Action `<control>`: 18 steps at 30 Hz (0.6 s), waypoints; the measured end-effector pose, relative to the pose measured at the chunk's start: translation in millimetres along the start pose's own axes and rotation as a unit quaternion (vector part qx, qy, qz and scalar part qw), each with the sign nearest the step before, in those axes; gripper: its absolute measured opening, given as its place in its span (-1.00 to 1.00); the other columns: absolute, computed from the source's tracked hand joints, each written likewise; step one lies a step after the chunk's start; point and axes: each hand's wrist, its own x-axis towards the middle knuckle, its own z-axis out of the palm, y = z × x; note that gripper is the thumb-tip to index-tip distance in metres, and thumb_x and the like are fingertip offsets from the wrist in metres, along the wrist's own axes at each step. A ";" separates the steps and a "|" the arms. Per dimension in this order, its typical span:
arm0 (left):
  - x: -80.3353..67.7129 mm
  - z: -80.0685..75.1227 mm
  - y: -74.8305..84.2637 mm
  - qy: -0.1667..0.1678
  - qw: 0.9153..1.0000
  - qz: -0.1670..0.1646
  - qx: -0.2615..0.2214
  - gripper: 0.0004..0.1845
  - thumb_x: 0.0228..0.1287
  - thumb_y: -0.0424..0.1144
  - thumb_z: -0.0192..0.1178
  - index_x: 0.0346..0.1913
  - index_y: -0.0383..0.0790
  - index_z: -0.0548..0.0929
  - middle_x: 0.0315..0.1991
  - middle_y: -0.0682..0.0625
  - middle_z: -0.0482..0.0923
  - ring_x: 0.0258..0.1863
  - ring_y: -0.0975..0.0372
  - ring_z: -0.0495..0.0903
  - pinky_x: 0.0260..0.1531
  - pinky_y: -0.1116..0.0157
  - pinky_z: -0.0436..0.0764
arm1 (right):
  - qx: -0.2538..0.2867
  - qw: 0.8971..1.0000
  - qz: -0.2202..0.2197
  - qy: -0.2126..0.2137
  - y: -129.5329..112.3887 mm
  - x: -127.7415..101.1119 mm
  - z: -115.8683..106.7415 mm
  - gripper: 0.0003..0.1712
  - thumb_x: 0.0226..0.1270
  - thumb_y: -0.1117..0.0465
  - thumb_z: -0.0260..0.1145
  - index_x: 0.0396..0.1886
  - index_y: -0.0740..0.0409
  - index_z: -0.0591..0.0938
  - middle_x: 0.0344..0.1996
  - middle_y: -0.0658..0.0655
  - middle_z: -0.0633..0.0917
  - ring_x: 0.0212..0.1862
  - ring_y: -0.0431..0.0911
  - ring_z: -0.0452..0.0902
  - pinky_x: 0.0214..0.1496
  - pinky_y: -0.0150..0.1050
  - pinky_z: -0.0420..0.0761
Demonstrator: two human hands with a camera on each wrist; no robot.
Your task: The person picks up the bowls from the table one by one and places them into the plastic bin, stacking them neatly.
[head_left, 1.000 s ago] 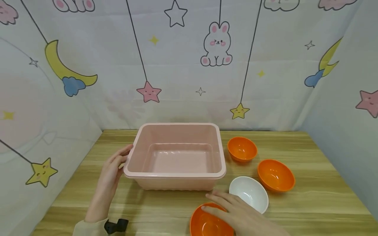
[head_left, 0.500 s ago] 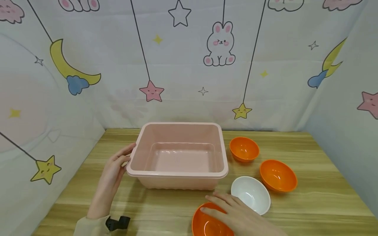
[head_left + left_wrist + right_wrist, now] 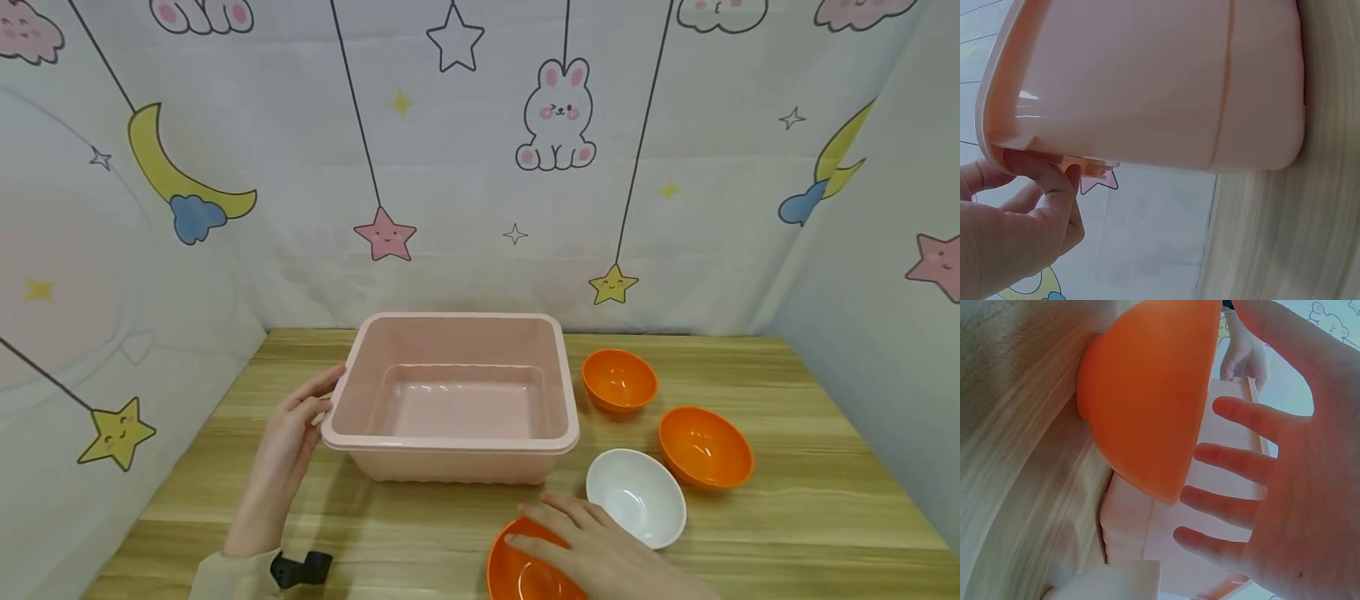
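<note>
A pink plastic basin stands at the middle of the table, with nothing inside it. My left hand grips its left rim; the left wrist view shows curled fingers under the lip of the basin. Close to me is an orange bowl, partly cut off by the lower edge of the head view. Over its right side lies my right hand with fingers spread. In the right wrist view, that hand's fingers are extended beside the rim of the orange bowl, not curled round it.
Right of the basin are a white bowl and two more orange bowls, one farther back and one to the right. The wooden table meets a printed cloth backdrop at the back and sides.
The head view shifts slightly. My right hand moves only a little over the near orange bowl; my left hand keeps its grip on the basin, and the bowls stay in place.
</note>
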 end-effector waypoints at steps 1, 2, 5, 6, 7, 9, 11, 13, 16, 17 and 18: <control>-0.2 0.0 0.1 0.001 1.000 -0.001 0.001 -0.56 0.35 -0.46 -0.04 0.25 -0.19 0.54 -0.04 0.22 0.55 -0.04 0.41 0.49 -0.17 0.50 0.57 | -0.002 1.000 -0.002 0.000 -0.1 0.3 0.8 -0.19 0.24 -0.51 -0.11 0.44 -0.36 0.22 0.39 -0.05 0.34 0.35 0.06 0.31 0.16 0.03 0.49; -0.3 0.0 0.2 0.002 1.000 -0.002 0.003 -0.55 0.35 -0.46 -0.04 0.26 -0.20 0.53 -0.04 0.22 0.55 -0.04 0.41 0.49 -0.17 0.50 0.57 | -0.003 1.000 -0.003 0.000 -0.2 0.6 1.5 -0.19 0.25 -0.51 -0.11 0.44 -0.35 0.22 0.39 -0.04 0.35 0.35 0.07 0.31 0.16 0.03 0.49; -0.4 0.2 0.8 0.005 1.000 -0.008 0.004 -0.55 0.35 -0.45 -0.04 0.28 -0.21 0.51 -0.03 0.23 0.54 -0.05 0.41 0.49 -0.17 0.50 0.56 | -0.002 1.000 -0.006 -0.005 -0.4 1.7 3.0 -0.21 0.27 -0.49 -0.13 0.44 -0.35 0.22 0.38 -0.01 0.37 0.35 0.10 0.33 0.14 0.05 0.50; -0.4 0.3 0.9 0.006 1.000 -0.009 0.005 -0.55 0.35 -0.45 -0.04 0.28 -0.22 0.50 -0.03 0.23 0.54 -0.05 0.42 0.49 -0.17 0.50 0.56 | -0.002 1.000 -0.007 -0.006 -0.4 2.1 3.6 -0.22 0.28 -0.49 -0.13 0.44 -0.35 0.22 0.37 -0.01 0.37 0.34 0.11 0.33 0.13 0.06 0.51; -0.5 0.4 0.9 0.006 1.000 -0.010 0.005 -0.54 0.35 -0.45 -0.04 0.28 -0.21 0.50 -0.02 0.23 0.54 -0.05 0.42 0.49 -0.17 0.51 0.56 | -0.003 1.000 -0.009 -0.006 -0.5 2.5 4.3 -0.23 0.29 -0.48 -0.13 0.44 -0.35 0.23 0.36 0.00 0.39 0.34 0.12 0.34 0.12 0.06 0.52; -0.5 0.4 0.8 0.005 1.000 -0.010 0.006 -0.54 0.35 -0.45 -0.04 0.28 -0.20 0.51 -0.02 0.23 0.54 -0.05 0.42 0.49 -0.17 0.51 0.56 | -0.003 1.000 -0.011 -0.007 -0.7 3.1 5.5 -0.25 0.30 -0.46 -0.14 0.43 -0.35 0.24 0.35 0.00 0.40 0.32 0.13 0.36 0.10 0.08 0.53; -0.6 0.2 0.6 0.002 1.000 -0.008 0.007 -0.55 0.35 -0.45 -0.04 0.28 -0.20 0.51 -0.01 0.23 0.54 -0.04 0.43 0.49 -0.15 0.50 0.56 | -0.006 1.000 -0.014 -0.006 -1.1 3.7 6.8 -0.29 0.33 -0.44 -0.14 0.41 -0.34 0.26 0.33 0.00 0.42 0.30 0.13 0.38 0.09 0.08 0.54; -0.7 0.0 0.4 -0.002 1.000 -0.005 0.007 -0.55 0.36 -0.45 -0.05 0.28 -0.20 0.51 -0.01 0.23 0.53 -0.04 0.43 0.50 -0.13 0.50 0.57 | -0.010 1.000 -0.015 -0.006 -1.5 4.2 8.0 -0.31 0.35 -0.42 -0.15 0.40 -0.34 0.28 0.33 0.00 0.43 0.28 0.13 0.40 0.07 0.07 0.55; -0.8 -0.1 0.4 -0.004 1.000 -0.003 0.005 -0.55 0.36 -0.45 -0.05 0.28 -0.21 0.51 -0.01 0.22 0.53 -0.05 0.44 0.52 -0.13 0.50 0.58 | 0.000 1.000 -0.010 -0.021 -2.3 5.0 8.1 -0.33 0.37 -0.40 -0.16 0.41 -0.36 0.27 0.34 0.02 0.42 0.27 0.14 0.42 0.06 0.08 0.56; -0.9 -0.2 0.4 -0.004 1.000 -0.002 0.004 -0.55 0.36 -0.45 -0.05 0.28 -0.22 0.51 -0.01 0.22 0.53 -0.05 0.44 0.52 -0.13 0.50 0.58 | 0.008 1.000 -0.006 -0.028 -2.5 5.3 7.6 -0.33 0.37 -0.40 -0.17 0.41 -0.37 0.26 0.35 0.03 0.42 0.27 0.14 0.42 0.06 0.08 0.56; -1.2 -0.2 0.5 -0.003 1.000 -0.002 0.005 -0.55 0.36 -0.44 -0.05 0.28 -0.22 0.51 -0.01 0.22 0.53 -0.05 0.44 0.52 -0.13 0.50 0.58 | 0.015 0.999 -0.002 -0.037 -2.8 5.7 7.0 -0.32 0.37 -0.41 -0.17 0.42 -0.38 0.25 0.36 0.04 0.41 0.28 0.15 0.42 0.05 0.08 0.56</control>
